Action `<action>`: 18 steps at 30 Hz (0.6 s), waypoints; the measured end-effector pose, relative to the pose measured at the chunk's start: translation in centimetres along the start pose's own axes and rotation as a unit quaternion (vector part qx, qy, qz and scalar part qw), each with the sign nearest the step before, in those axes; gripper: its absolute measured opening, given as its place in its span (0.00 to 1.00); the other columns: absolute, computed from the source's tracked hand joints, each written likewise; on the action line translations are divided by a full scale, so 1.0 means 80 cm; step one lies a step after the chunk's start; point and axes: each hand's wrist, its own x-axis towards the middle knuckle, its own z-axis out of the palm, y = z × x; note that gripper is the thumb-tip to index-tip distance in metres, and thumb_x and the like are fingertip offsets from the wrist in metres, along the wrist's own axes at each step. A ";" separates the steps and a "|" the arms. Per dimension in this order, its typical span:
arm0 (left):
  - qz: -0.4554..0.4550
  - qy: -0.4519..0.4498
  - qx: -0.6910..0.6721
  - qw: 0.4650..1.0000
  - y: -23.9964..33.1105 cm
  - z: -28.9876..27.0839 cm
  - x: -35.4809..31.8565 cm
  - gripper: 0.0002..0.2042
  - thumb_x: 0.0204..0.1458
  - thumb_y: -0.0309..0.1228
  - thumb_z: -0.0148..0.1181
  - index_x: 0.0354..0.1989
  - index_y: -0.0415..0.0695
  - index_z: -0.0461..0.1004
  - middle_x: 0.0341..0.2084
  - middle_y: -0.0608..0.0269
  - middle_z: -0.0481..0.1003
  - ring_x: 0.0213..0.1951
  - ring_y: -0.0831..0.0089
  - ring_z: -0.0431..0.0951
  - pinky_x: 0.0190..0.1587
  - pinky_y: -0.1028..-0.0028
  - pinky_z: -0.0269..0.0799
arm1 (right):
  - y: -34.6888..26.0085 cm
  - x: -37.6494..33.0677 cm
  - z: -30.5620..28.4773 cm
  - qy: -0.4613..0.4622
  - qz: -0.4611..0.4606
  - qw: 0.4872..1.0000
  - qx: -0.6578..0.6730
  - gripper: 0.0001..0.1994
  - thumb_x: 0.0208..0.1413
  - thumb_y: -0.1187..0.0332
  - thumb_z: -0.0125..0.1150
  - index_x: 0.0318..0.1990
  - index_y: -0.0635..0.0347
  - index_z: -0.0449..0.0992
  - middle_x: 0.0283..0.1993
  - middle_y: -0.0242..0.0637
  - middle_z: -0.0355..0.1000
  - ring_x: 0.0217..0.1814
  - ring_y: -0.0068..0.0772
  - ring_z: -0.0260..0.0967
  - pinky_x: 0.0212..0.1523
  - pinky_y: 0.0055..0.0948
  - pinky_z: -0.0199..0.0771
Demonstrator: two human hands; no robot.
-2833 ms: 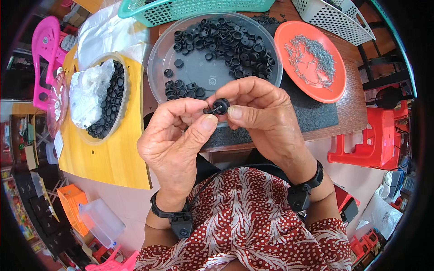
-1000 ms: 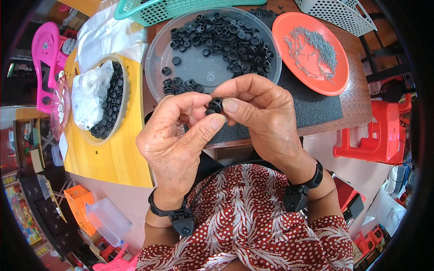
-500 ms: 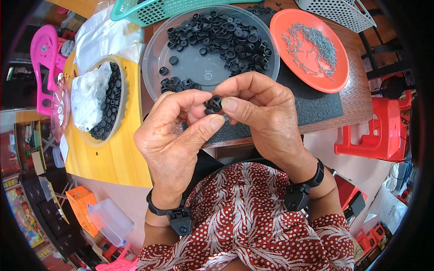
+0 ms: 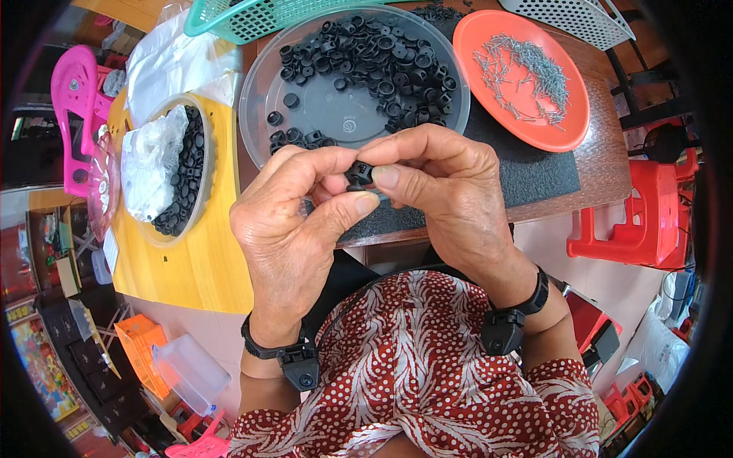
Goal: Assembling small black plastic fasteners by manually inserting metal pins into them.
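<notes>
Between the fingertips of both hands sits a small black plastic part (image 4: 358, 175), round with openings in its side. My left hand (image 4: 294, 210) pinches it from the left with thumb and fingers. From the right, my right hand (image 4: 439, 179) grips it between thumb and forefinger. The fingers cover part of it. Just beyond the hands stands a clear round tub (image 4: 324, 111) with many loose black ring-shaped and cap-shaped parts (image 4: 389, 57). To its right lies an orange-red plate (image 4: 492, 99) holding a heap of small silvery screws or pins (image 4: 538, 72).
On the yellow table (image 4: 198, 275) at left, an oval container (image 4: 208, 179) holds black parts and a plastic bag (image 4: 156, 164). A dark foam mat (image 4: 546, 177) lies under the work. Green (image 4: 263, 21) and white baskets (image 4: 569, 17) stand behind; a red stool (image 4: 626, 221) is at right.
The black part has turned between the fingertips, so its side openings show differently. Both hands stay in nearly the same place, and the view has shifted slightly.
</notes>
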 end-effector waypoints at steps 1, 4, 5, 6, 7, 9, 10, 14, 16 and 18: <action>0.000 0.000 0.000 1.000 0.000 -0.001 0.000 0.14 0.35 0.16 0.65 0.34 0.35 0.75 0.23 0.67 0.68 0.26 0.82 0.67 0.28 0.83 0.65 | -0.001 0.000 0.000 0.001 0.003 1.000 -0.007 0.06 0.48 0.80 0.58 0.34 0.65 0.77 0.29 0.30 0.73 0.29 0.13 0.65 0.30 0.15 0.66; 0.009 -0.012 0.008 1.000 0.001 -0.001 0.002 0.13 0.35 0.16 0.65 0.34 0.35 0.75 0.22 0.67 0.68 0.26 0.82 0.67 0.28 0.83 0.66 | 0.000 0.001 0.001 0.003 -0.004 1.000 -0.022 0.06 0.48 0.80 0.58 0.34 0.64 0.77 0.28 0.30 0.73 0.28 0.13 0.64 0.28 0.14 0.65; -0.009 -0.008 -0.005 1.000 0.001 0.000 0.000 0.13 0.35 0.17 0.65 0.34 0.35 0.75 0.22 0.67 0.68 0.25 0.82 0.67 0.27 0.83 0.66 | -0.001 0.001 0.001 0.002 -0.005 1.000 -0.023 0.06 0.48 0.80 0.58 0.34 0.64 0.77 0.28 0.30 0.73 0.28 0.13 0.64 0.28 0.14 0.65; -0.028 -0.006 -0.019 0.999 0.001 0.000 0.000 0.13 0.36 0.18 0.65 0.34 0.35 0.75 0.22 0.67 0.68 0.25 0.82 0.67 0.27 0.83 0.65 | -0.001 0.000 0.001 0.003 -0.002 1.000 -0.028 0.06 0.48 0.80 0.58 0.34 0.64 0.77 0.28 0.29 0.73 0.27 0.13 0.64 0.27 0.14 0.65; -0.027 -0.006 -0.020 0.999 0.000 0.000 0.000 0.13 0.36 0.18 0.65 0.34 0.35 0.75 0.22 0.67 0.68 0.25 0.82 0.67 0.27 0.83 0.65 | -0.001 0.000 0.001 0.003 0.001 0.999 -0.034 0.05 0.48 0.80 0.58 0.34 0.64 0.77 0.27 0.29 0.73 0.26 0.12 0.63 0.27 0.14 0.64; 0.020 -0.019 0.002 1.000 -0.001 -0.001 0.002 0.13 0.36 0.19 0.66 0.34 0.35 0.75 0.22 0.67 0.68 0.25 0.82 0.67 0.27 0.82 0.65 | -0.004 0.000 0.002 0.005 0.003 0.999 -0.034 0.06 0.48 0.80 0.58 0.33 0.64 0.77 0.27 0.29 0.73 0.26 0.12 0.63 0.26 0.14 0.64; 0.020 -0.020 0.002 1.000 0.000 -0.001 0.002 0.13 0.36 0.19 0.66 0.34 0.35 0.75 0.22 0.67 0.68 0.25 0.82 0.67 0.27 0.82 0.65 | -0.005 0.000 0.002 0.005 0.006 0.999 -0.033 0.06 0.48 0.80 0.58 0.33 0.64 0.77 0.27 0.29 0.73 0.25 0.12 0.63 0.26 0.14 0.64; -0.015 -0.023 -0.016 0.999 -0.002 -0.003 0.001 0.13 0.36 0.19 0.66 0.33 0.35 0.75 0.22 0.68 0.67 0.25 0.82 0.66 0.28 0.83 0.65 | -0.006 -0.002 0.001 -0.001 0.017 0.999 -0.038 0.06 0.47 0.80 0.58 0.33 0.64 0.78 0.27 0.29 0.73 0.26 0.12 0.63 0.26 0.14 0.63; -0.013 -0.028 -0.027 0.999 -0.002 -0.003 0.002 0.13 0.36 0.19 0.66 0.33 0.35 0.75 0.22 0.68 0.67 0.26 0.83 0.66 0.28 0.83 0.65 | -0.007 -0.002 0.001 -0.001 0.019 0.999 -0.037 0.06 0.47 0.80 0.57 0.33 0.64 0.78 0.26 0.29 0.73 0.27 0.12 0.63 0.27 0.14 0.64; -0.046 -0.032 -0.060 0.997 0.002 -0.005 0.002 0.12 0.35 0.19 0.67 0.32 0.35 0.75 0.23 0.69 0.67 0.26 0.83 0.66 0.28 0.84 0.65 | -0.010 -0.001 0.003 -0.001 0.006 0.999 -0.043 0.06 0.47 0.81 0.57 0.33 0.65 0.77 0.26 0.29 0.73 0.27 0.12 0.64 0.27 0.14 0.64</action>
